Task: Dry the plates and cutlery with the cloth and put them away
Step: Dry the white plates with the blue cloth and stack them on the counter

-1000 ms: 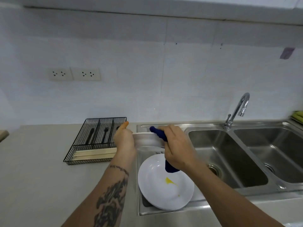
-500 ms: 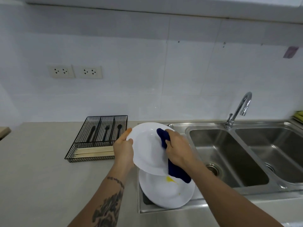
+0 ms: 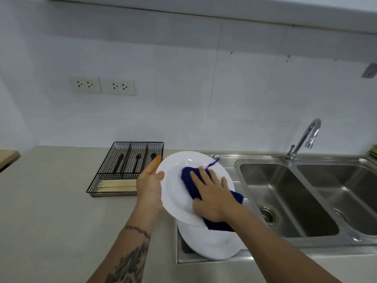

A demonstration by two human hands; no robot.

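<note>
While L-held, cloth (image 3: 192,180) on plate (image 3: 175,188)

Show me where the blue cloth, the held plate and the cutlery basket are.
blue cloth (image 3: 188,180): head view, upper part.
held plate (image 3: 173,193): head view, bare left inner face.
cutlery basket (image 3: 140,143): head view, far rim.

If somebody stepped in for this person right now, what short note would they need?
Left hand grips the rim of the tilted white plate. Right hand presses the blue cloth flat against its face.
A second plate lies on the drainboard below.
Black cutlery sits in the wire tray on the counter.
Done: wiping under way.
Left: finish this plate, dry the other, put both away.
</note>
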